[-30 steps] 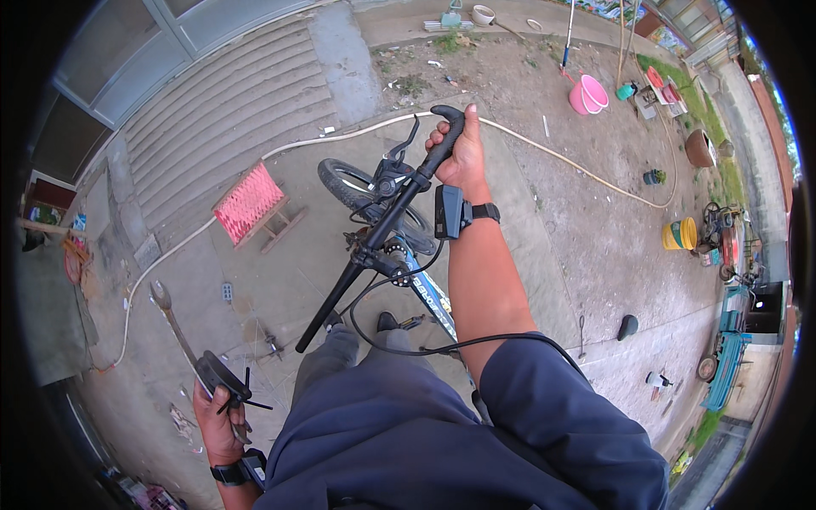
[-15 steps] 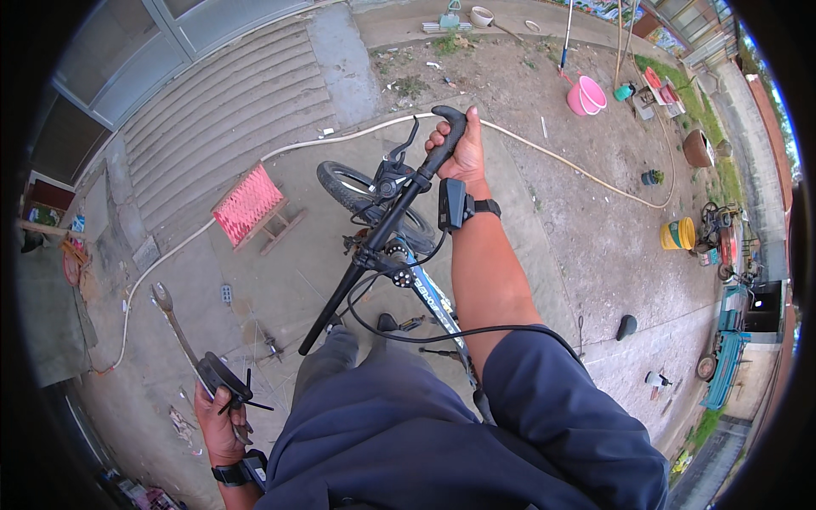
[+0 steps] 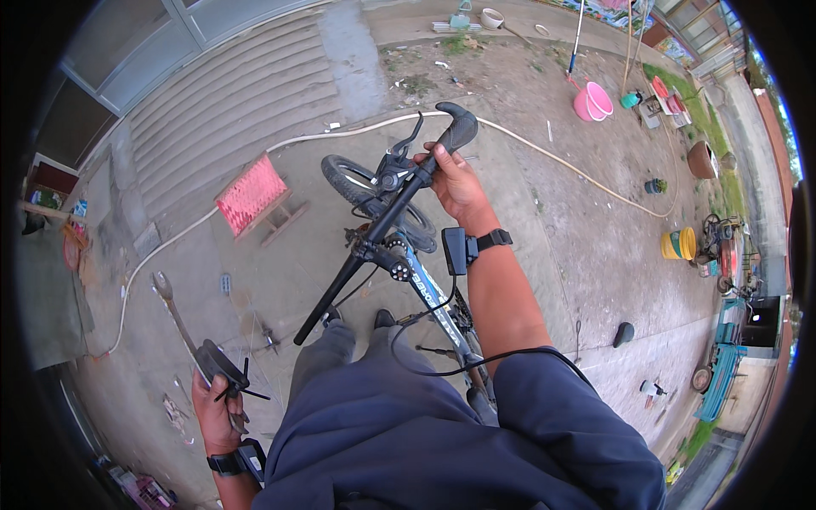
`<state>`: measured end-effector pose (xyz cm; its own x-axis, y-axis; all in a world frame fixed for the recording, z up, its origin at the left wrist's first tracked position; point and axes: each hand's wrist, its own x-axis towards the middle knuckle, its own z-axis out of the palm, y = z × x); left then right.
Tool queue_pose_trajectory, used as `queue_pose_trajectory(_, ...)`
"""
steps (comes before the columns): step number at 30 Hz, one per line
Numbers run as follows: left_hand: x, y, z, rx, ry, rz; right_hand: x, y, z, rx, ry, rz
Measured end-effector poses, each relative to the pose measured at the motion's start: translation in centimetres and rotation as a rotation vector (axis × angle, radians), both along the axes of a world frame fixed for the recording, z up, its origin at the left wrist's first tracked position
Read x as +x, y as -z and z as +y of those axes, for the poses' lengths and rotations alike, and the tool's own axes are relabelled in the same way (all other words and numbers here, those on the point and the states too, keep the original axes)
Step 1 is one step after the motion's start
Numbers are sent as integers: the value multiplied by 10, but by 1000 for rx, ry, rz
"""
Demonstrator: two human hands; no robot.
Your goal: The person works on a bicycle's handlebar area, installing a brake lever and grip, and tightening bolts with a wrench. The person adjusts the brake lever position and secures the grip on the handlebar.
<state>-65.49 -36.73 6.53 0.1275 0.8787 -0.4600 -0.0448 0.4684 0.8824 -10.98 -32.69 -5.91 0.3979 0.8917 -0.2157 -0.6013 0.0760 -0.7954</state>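
Note:
My left hand (image 3: 216,415), low on the left, is closed round an open-ended wrench (image 3: 176,318) whose jaw points up and away. The same hand holds a rounded black part (image 3: 218,365) with thin dark prongs; its kind is unclear. My right hand (image 3: 460,185) is closed on the inner end of the black handlebar grip (image 3: 460,129), thumb on top. The handlebar (image 3: 330,297) slants across a blue bicycle (image 3: 435,308), and its near end is a bare tube. Beside the grip sits a brake lever (image 3: 406,143). The front wheel (image 3: 347,180) shows beyond the bar.
A pink woven stool (image 3: 252,197) stands left of the wheel. A pale hose (image 3: 327,133) curves across the ground beyond the bicycle. Loose metal parts (image 3: 269,338) lie near my feet. A black saddle-shaped object (image 3: 624,334) and pink bucket (image 3: 592,102) are to the right.
My right hand has slid inward along the grip, from its outer part toward the brake lever. The left hand keeps the wrench and black part, almost unmoved.

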Motion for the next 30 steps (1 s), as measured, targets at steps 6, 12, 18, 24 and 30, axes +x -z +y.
queue_pose_trajectory(6,3,-2,-9,-13,-33,3,1,6,-14,-155,3,-117)
queue_pose_trajectory(12,3,3,-28,-65,-68,105,13,17,-59,-246,-6,-168)
queue_pose_trajectory(18,6,5,-32,-102,-47,-1,15,14,-116,-343,19,-165)
queue_pose_trajectory(24,-7,11,-34,-118,-20,-20,-8,9,-164,-427,27,-173)
queue_pose_trajectory(30,-44,34,-38,-144,-23,-63,-44,12,-187,-508,-1,-213)
